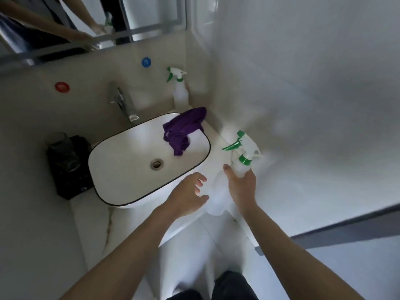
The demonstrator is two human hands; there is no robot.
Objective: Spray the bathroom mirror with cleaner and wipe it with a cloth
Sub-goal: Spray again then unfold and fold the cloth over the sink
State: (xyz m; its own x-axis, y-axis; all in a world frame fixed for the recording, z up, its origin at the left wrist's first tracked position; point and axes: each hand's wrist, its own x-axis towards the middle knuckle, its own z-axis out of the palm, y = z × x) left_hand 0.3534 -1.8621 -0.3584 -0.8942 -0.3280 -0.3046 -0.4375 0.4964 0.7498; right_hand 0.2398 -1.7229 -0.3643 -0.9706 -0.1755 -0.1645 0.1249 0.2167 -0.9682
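No word, number or brand can be read anywhere in the scene. A few marks show but are too blurred or too small to make out. The red round disc [62, 87] on the far wall left of the tap has a pale smudge at its middle, and the blue round disc [146, 62] higher on the wall to the right has the same. The crumpled purple cloth [183, 129] on the far right rim of the basin bears a tiny white mark near its left edge. The black box [71, 169] on the counter left of the basin has a small white mark at its near corner.
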